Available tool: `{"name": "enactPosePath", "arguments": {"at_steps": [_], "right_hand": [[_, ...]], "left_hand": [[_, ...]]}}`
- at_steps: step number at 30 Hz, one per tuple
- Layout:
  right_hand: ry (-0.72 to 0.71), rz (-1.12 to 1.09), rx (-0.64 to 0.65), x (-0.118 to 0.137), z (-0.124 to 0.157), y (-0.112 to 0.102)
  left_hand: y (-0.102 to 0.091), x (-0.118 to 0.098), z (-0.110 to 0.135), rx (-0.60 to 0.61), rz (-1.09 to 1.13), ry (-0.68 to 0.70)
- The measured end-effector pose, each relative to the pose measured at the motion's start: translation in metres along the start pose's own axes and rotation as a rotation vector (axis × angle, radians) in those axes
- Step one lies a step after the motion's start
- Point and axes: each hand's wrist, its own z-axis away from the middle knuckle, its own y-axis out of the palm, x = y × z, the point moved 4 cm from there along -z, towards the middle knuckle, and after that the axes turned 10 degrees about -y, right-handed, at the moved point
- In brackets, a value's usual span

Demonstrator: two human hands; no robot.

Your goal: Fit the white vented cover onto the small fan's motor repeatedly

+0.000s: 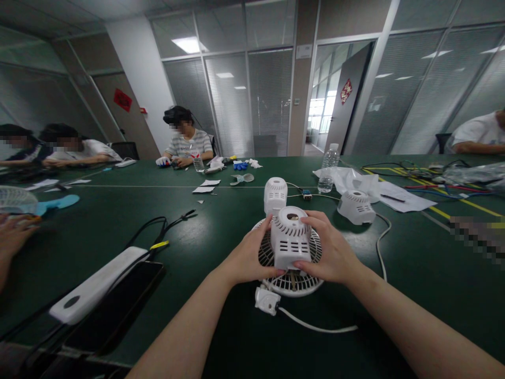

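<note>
A white slotted plastic motor housing (292, 242), apparently from a small fan, is held between my two hands in the middle of the head view. A round hole shows in its top. My left hand (249, 251) grips the left side, thumb at the lower edge. On the opposite side, my right hand (329, 246) has its fingers near the top and its thumb low. Beneath the housing lies a round white fan grille (294, 287); whether the two touch is hidden. A small white part with a cable (267, 301) sits just in front of the grille.
Two similar white housings, one behind (275, 192) and one to the right (357, 208), stand on the green table (221, 226). A water bottle (328, 168) stands farther back. At left are a white power strip (98, 284), a dark phone (118, 305) and another person's hand (16, 237).
</note>
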Motion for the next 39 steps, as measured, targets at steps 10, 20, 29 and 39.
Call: {"name": "enactPosePath", "arguments": {"at_steps": [10, 20, 29, 39], "right_hand": [[0.013, 0.022, 0.035, -0.003, 0.000, -0.001], [0.022, -0.057, -0.045, -0.011, 0.003, -0.004], [0.064, -0.113, -0.006, -0.010, 0.002, 0.000], [0.118, -0.240, 0.035, -0.013, 0.004, 0.006]], "left_hand": [[-0.001, 0.002, 0.002, 0.049, 0.009, -0.067], [-0.003, -0.004, 0.003, 0.052, 0.030, -0.087], [0.000, 0.001, 0.003, 0.053, -0.009, -0.107], [-0.002, -0.001, 0.004, 0.071, -0.009, -0.159]]}}
